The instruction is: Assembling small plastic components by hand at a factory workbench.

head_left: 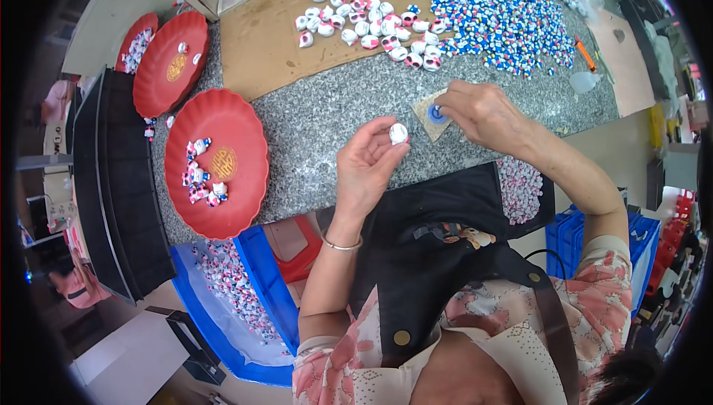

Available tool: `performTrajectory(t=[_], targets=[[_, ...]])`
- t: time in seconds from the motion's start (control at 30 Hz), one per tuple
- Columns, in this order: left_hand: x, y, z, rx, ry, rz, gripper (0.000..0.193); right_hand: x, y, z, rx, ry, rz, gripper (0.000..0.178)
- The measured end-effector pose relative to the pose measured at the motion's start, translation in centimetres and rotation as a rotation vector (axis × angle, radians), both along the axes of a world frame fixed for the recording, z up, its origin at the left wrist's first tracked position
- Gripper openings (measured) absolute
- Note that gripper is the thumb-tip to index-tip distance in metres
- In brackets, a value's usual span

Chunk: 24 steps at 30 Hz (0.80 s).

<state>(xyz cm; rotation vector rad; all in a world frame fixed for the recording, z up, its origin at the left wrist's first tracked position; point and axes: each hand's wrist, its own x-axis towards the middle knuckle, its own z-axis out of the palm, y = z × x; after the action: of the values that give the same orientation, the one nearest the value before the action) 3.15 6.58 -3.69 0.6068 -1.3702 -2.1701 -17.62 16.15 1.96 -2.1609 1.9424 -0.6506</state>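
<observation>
A small white figurine head (399, 134) with dark markings is pinched between the thumb and fingers of my left hand (365, 161), just above the granite worktop. To its right, my right hand (481, 112) bends its closed fingers down over a small round blue dish (436, 114). That dish sits on a tan square pad (434, 131). Whatever the right fingertips hold is too small and hidden to make out. Beyond the hands, several loose white-and-pink heads (362, 28) lie on brown cardboard, beside a wide heap of small blue-and-white bodies (486, 15).
On the left, a red scalloped tray (254, 182) carries several assembled figurines; another red tray (154, 96) stands behind it. A lined blue crate (260, 256) of figurines is below the worktop's front edge. An orange-handled tool (585, 56) and translucent cup (584, 82) lie at far right.
</observation>
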Motion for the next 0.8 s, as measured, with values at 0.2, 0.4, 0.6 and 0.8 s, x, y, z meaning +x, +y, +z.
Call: performTrajectory(t=[0.2, 0.4, 0.6, 0.8], targets=[[-2.9, 1.5, -1.2, -0.651, -0.047, 0.221, 0.036, 1.2, 1.4, 0.1, 0.211, -0.937, -0.361, 0.013], [-2.8, 1.9, -0.4, -0.558, 0.027, 0.026, 0.038, 1.1, 2.9, 0.9, 0.248, -0.963, -0.265, 0.011], [-1.6, 1.5, 2.4, -0.147, -0.017, -0.286, 0.025, 2.2, 3.3, 1.0, -0.045, -0.532, 0.0, 0.009], [0.0, 1.5, 1.9, -0.089, -0.051, -0.225, 0.023, 3.1, 2.5, -0.4, 0.126, -0.754, -0.022, 0.01]])
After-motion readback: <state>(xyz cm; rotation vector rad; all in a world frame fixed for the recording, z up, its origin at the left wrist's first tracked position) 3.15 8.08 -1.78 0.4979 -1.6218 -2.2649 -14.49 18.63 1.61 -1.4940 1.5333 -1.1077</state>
